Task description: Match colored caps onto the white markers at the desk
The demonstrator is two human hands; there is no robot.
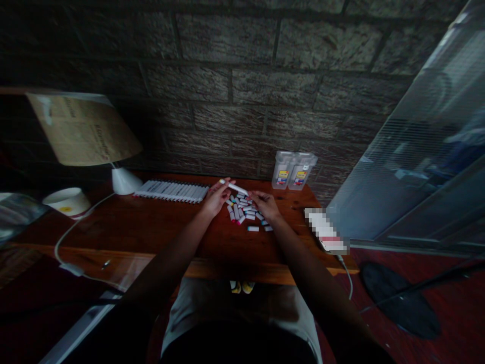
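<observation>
A white marker (235, 188) slants between my two hands, above the wooden table (159, 227). My left hand (216, 197) is closed on its upper left end, where a yellowish tip shows. At the lower right end, the fingers of my right hand (265, 203) pinch the marker; whether they grip its body or a cap is too small to tell. Below and between the hands lies a loose pile of white marker caps (242, 208) with coloured ends. A single cap (253, 229) lies in front of the pile. Left of my left hand, several white markers (170, 191) lie side by side in a row.
Two clear plastic cases (293, 171) stand at the back right against the brick wall (257, 86). A lamp (87, 131) and a white cup (67, 201) stand at the left. A corded, pixelated device (326, 231) lies at the right edge.
</observation>
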